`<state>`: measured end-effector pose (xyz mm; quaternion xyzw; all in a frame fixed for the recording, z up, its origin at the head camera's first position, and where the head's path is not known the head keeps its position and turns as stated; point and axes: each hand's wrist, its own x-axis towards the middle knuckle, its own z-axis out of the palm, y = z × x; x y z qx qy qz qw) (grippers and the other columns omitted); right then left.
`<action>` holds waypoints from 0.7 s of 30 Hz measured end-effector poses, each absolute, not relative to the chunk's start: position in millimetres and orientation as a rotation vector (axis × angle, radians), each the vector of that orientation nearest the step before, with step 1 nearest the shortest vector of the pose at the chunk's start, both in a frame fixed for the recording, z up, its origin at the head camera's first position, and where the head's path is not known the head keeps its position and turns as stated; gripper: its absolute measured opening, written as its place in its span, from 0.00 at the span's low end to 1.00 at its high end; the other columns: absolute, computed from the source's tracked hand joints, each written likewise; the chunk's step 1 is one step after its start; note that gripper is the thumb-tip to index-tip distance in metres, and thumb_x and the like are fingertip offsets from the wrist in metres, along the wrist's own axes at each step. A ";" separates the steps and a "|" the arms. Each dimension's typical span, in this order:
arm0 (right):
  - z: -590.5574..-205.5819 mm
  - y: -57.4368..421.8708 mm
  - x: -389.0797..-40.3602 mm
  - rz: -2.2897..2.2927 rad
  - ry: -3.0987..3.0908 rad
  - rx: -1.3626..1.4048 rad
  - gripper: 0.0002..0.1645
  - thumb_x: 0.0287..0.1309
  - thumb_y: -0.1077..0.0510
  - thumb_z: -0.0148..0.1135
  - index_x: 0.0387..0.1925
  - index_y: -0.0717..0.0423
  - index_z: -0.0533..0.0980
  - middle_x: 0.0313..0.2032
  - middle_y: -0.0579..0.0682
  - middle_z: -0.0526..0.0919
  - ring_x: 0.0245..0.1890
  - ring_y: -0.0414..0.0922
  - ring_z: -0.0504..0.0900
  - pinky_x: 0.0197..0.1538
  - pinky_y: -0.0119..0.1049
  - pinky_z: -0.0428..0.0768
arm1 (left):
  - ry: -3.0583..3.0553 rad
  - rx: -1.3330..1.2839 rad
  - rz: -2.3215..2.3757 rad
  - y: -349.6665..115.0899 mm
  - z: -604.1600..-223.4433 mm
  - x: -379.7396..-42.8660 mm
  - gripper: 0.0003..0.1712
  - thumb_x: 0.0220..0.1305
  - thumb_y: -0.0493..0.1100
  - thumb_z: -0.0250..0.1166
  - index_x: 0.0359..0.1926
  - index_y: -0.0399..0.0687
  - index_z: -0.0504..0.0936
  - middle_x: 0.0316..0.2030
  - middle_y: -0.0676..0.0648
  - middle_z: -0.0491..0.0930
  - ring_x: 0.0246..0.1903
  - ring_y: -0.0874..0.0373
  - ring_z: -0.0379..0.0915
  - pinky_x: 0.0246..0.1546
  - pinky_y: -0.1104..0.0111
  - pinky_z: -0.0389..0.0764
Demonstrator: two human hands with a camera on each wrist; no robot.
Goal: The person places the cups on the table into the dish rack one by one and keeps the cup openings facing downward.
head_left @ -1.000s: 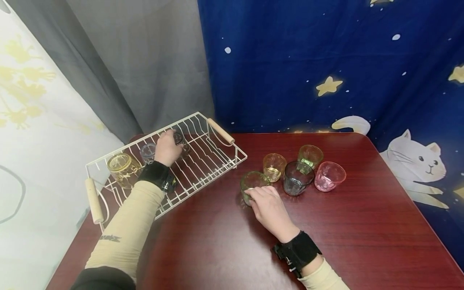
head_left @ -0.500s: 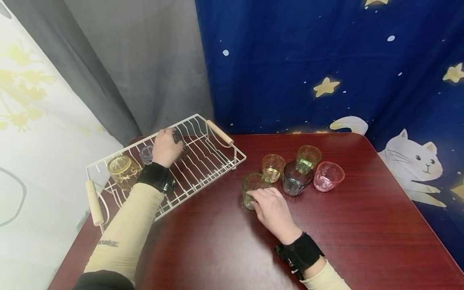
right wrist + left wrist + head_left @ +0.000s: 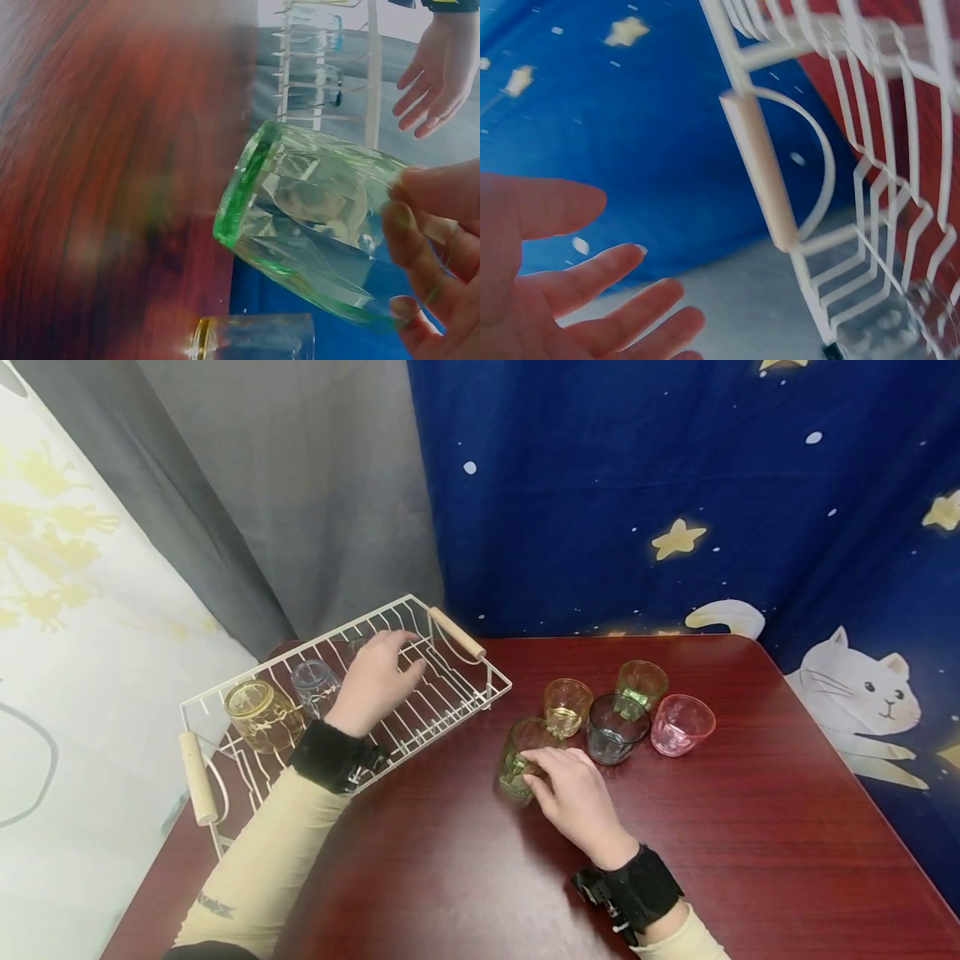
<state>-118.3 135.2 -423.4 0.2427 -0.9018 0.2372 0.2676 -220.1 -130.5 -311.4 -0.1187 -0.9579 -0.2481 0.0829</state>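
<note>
My left hand (image 3: 381,681) is over the white wire rack (image 3: 373,82), its fingers spread and holding nothing. Behind its fingers a dark glass (image 3: 311,86) sits upside down in the rack, largely hidden in the head view. Beside that glass stand an upturned blue glass (image 3: 315,681) and an upturned yellow glass (image 3: 262,714). My right hand (image 3: 579,802) grips a green glass (image 3: 315,217) near its rim, fingers and thumb around it. The glass tilts, its thick base close over the table in the right wrist view.
Right of the held glass stand a yellow glass (image 3: 566,710), a dark glass (image 3: 611,739), another green glass (image 3: 643,681) and a pink glass (image 3: 678,731), close together. The rack has wooden handles (image 3: 459,633) at both ends. Curtains hang behind the table (image 3: 750,860).
My left hand has let go of the dark glass in the rack and moved right, fingers opening. The green glass in my right hand has tilted and shifted slightly toward me.
</note>
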 end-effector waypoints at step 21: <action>-400.8 133.1 -98.9 1.977 -1.898 0.176 0.14 0.53 0.76 0.61 0.44 0.71 0.75 0.32 0.39 0.84 0.36 0.31 0.82 0.41 0.22 0.80 | -2.549 -0.554 -1.402 -77.3 -363.8 -142.0 0.20 0.65 0.42 0.62 0.58 0.48 0.77 0.56 0.48 0.81 0.54 0.54 0.79 0.55 0.61 0.81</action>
